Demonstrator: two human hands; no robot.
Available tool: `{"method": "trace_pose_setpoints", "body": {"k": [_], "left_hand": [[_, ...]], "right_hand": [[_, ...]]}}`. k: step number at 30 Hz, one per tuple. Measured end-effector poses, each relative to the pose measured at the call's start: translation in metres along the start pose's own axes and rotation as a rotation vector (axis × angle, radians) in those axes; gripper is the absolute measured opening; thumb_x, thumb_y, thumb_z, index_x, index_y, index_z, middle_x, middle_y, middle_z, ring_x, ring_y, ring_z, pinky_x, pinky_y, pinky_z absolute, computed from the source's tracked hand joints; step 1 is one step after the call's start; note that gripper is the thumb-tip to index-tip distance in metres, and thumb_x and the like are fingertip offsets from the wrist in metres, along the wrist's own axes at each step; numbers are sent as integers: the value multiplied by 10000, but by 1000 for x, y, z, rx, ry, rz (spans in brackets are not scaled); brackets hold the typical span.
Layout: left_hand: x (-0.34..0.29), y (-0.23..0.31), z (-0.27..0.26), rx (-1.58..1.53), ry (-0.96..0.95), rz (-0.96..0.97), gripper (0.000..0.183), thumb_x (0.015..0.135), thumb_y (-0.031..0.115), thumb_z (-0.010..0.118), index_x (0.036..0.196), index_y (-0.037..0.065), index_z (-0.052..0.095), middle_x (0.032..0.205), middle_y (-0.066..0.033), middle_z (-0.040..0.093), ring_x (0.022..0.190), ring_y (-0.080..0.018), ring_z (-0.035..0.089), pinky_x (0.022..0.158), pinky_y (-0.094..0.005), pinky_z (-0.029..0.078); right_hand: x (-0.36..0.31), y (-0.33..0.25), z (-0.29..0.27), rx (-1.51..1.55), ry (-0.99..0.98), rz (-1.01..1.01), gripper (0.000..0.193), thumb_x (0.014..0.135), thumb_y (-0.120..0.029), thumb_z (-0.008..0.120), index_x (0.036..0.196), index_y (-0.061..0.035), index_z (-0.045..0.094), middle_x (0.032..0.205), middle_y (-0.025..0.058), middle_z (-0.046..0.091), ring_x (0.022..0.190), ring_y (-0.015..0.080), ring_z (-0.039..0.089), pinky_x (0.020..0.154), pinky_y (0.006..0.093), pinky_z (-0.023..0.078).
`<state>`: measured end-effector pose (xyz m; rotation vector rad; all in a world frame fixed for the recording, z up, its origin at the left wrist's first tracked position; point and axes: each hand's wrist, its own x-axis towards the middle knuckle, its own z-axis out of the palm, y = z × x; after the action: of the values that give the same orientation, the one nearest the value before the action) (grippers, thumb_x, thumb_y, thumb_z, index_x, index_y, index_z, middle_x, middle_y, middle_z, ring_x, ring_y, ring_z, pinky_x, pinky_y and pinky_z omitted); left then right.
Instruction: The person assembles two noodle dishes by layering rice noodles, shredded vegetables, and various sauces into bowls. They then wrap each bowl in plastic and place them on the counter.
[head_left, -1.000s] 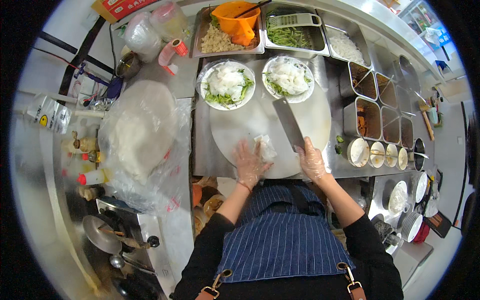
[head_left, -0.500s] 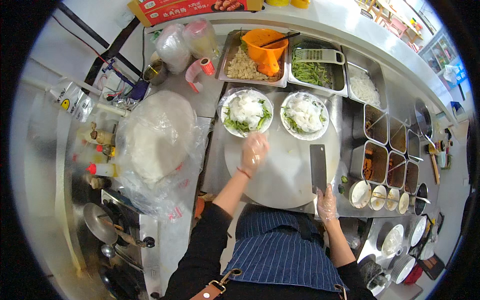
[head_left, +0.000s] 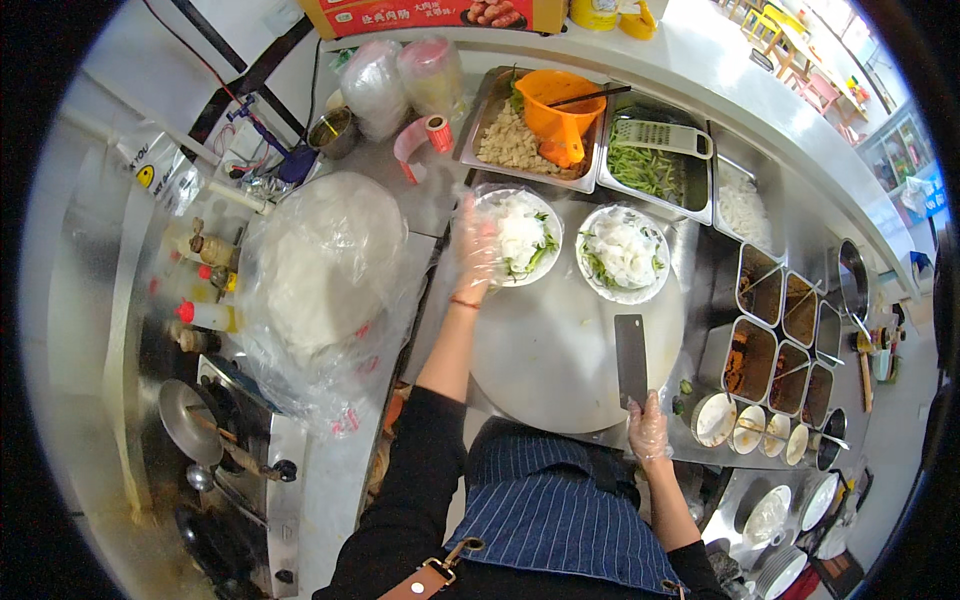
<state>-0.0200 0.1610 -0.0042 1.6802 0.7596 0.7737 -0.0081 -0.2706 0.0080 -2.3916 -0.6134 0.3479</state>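
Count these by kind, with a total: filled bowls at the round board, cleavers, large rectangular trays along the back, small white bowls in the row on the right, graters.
Filled bowls: 2
Cleaver in the right hand: 1
Large metal trays: 3
Small white bowls: 4
Grater: 1
Total: 11

Grey cleaver (head_left: 631, 358), blue pinstriped apron (head_left: 560, 515)

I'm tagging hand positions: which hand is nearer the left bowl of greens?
Left. The left hand is at the left rim of the bowl; the right hand is farther off, lower right in the picture, holding the cleaver.
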Motion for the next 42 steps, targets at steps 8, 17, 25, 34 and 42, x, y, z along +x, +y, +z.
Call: {"method": "trace_pose_setpoints", "body": {"k": [8,17,25,34,42], "left_hand": [[-112,-70,-216,659,831,129,296,821,107,561,1086,-4,630,1079,-172,667,991,-327,620,903,-415,463],[-192,-115,-327,1094,898,-235,526,634,124,692,1138,-10,622,994,-205,664,967,-384,612,938,-440,453],[-136,-103,-355,1231,506,-412,442,827,254,588,1183,-7,569,1111,-243,636,1062,-409,588,936,-461,459],[-213,-32,-296,771,631,-249,366,803,222,660,1096,8,610,999,-231,652,950,-416,611,819,-463,495],[-220,16,-6,561,-159,80,462,671,212,771,1065,24,621,984,-161,631,930,-344,610,803,-425,505]], "right_hand": [[4,3,11,130,-88,-35,282,943,-124,566,1166,38,508,887,229,680,795,399,670,698,391,514],[-4,1,17,15,-240,-15,241,943,-111,546,1117,52,510,928,266,661,885,435,650,740,453,492],[-10,-6,19,-54,-220,-23,255,938,-120,565,1113,60,522,984,295,646,947,457,629,762,457,491],[-14,-12,25,-95,-308,-100,317,929,-83,564,1185,89,491,1015,305,638,928,454,625,789,454,492],[-6,-31,31,34,-276,56,228,946,-97,519,1153,-27,455,883,329,616,861,526,583,665,541,464]]}}
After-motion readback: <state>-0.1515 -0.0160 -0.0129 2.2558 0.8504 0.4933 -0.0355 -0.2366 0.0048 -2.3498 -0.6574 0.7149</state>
